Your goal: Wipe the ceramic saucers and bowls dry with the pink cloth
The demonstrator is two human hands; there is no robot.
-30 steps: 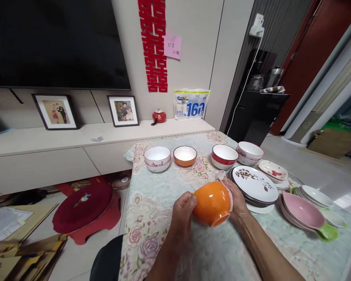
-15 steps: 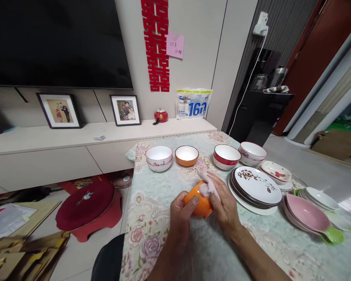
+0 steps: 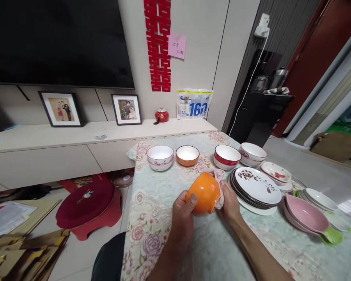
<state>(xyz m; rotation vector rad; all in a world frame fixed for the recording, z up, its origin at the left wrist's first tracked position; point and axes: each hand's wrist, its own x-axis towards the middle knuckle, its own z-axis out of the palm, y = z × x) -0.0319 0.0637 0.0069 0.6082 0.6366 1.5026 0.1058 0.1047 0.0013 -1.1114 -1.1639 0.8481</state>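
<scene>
An orange bowl point(image 3: 204, 192) is tilted on its side above the table, its glossy outside towards me. My left hand point(image 3: 183, 208) grips its left side, the thumb lying on the outer wall. Against the bowl's right side and base, my right hand point(image 3: 228, 201) presses a pale pink cloth point(image 3: 219, 183); some of its fingers are hidden behind the cloth and bowl. Beyond them stand another orange bowl with a white inside point(image 3: 187, 154) and a stack of white bowls with red rims point(image 3: 160, 157).
On the flowered tablecloth point(image 3: 152, 210), to the right, are red and white bowls point(image 3: 227, 157), a stack of plates point(image 3: 259, 187) and pink leaf-handled dishes point(image 3: 307, 214). A TV cabinet point(image 3: 128, 134) borders the far side. A red stool point(image 3: 87, 203) stands at the left.
The orange bowl has turned so more of its outside faces me. My right hand and the cloth have slid from its front round to its right side; my left hand keeps its grip.
</scene>
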